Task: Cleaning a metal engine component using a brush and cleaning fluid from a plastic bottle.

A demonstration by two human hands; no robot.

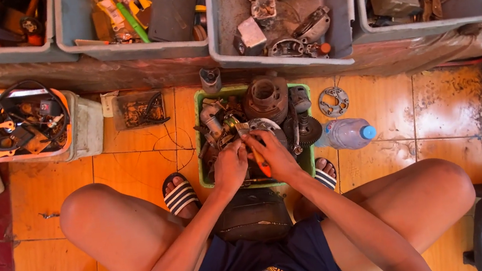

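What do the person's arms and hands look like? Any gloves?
No gloves. The left hand and right hand are both bare, with no rings or watch that show. Both arms are bare right up from wrist to shoulder; no sleeves reach them. Only a dark blue shirt covers the body.

Person, seen from above: is wearing a dark navy short-sleeved shirt (250, 263) that is showing a printed graphic in pale yellow and orange at the front hem. Arms are showing bare from the sleeve down; both hands, left (229, 166) and right (274, 153), are going ungloved, no rings or watch showing. Legs are showing bare at knee and thigh. Feet are wearing black slide sandals (180, 195) with white stripes across the strap
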